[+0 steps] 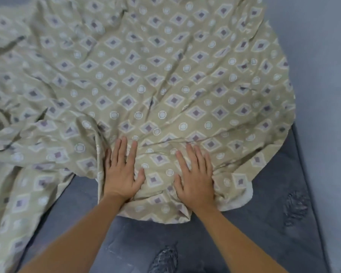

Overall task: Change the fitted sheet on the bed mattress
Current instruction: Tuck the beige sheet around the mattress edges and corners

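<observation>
Left hand [122, 172] and right hand [195, 180] press flat, fingers spread, on the sheet [165, 79]; bunched folds could slide off the mattress [264, 223].

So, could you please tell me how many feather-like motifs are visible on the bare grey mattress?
2. One feather-like motif is near the right edge of the mattress; the other feather-like motif is at bottom centre between the forearms. The patterned sheet may hide more.

Sheet [146, 75]: thin woven cloth, matt beige, printed with diamonds and rings, heavily creased; paler underside showing at the 5 o'clock edge. Mattress [264, 223]: grey-blue fabric cover, matt, smooth, with stitched quilting and darker embroidered leaf motifs at 6 o'clock.
</observation>
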Available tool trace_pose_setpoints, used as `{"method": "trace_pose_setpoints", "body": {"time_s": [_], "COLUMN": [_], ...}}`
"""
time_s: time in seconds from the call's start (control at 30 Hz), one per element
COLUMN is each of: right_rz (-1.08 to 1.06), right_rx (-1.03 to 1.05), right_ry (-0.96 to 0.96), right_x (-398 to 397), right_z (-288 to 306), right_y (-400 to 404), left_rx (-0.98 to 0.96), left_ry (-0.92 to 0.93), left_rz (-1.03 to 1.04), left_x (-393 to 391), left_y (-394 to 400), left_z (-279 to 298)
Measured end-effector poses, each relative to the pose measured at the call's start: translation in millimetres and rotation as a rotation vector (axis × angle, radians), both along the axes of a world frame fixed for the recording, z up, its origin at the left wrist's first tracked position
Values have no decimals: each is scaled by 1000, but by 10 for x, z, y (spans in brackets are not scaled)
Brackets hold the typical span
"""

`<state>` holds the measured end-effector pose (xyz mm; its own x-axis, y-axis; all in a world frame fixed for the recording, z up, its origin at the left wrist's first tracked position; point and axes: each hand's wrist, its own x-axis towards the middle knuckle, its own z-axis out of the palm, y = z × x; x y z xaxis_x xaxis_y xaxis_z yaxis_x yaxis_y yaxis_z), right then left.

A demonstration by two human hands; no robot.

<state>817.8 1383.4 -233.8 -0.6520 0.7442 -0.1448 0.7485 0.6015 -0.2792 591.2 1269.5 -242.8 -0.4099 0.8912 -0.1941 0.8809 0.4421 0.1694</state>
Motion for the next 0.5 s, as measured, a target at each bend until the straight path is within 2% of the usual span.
{"method": "trace_pose_setpoints", "body": {"time_s": [0.23,0.5], "right_rz": [12,11], "right_rx": [64,44], "right_ry": [67,47], "right_x": [38,45], "right_z": [-203,-286], "right_y": [9,11], "left_rx": [86,64], "left_ry": [-7,-44], "left_rz": [30,30], "left_x": [-7,-2], "left_y": [-5,-45], "left_z": [-248,-329]}}
